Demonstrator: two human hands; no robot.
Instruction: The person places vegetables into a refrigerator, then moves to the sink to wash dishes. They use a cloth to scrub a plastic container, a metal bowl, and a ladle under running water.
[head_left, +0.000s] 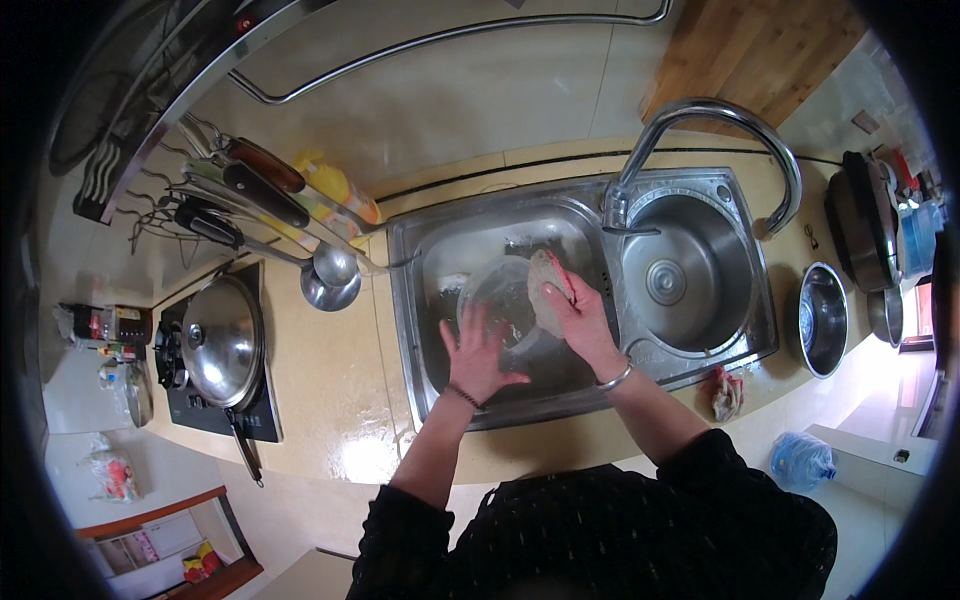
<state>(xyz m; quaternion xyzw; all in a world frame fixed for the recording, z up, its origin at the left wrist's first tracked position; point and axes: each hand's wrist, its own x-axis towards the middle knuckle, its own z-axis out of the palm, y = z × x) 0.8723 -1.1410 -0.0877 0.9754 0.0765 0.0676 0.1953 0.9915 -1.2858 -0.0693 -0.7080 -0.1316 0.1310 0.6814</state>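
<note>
In my right hand (583, 322) is a greyish dishcloth (547, 289) with a pink edge, raised over the large left basin of the steel sink (581, 409). My left hand (476, 349) hovers palm down above the same basin, fingers spread and holding nothing. Beneath both hands a round translucent bowl (486, 281) sits in the basin, partly covered by them. Water shows in the basin. What touches the left fingertips cannot be made out.
A chrome faucet (697, 109) arches over the round right basin (701, 300). On the counter are a steel bowl (823, 319) and a crumpled red-and-white cloth (727, 394). Ladles (331, 281) hang at the left, near a lidded pan (221, 345) on the stove.
</note>
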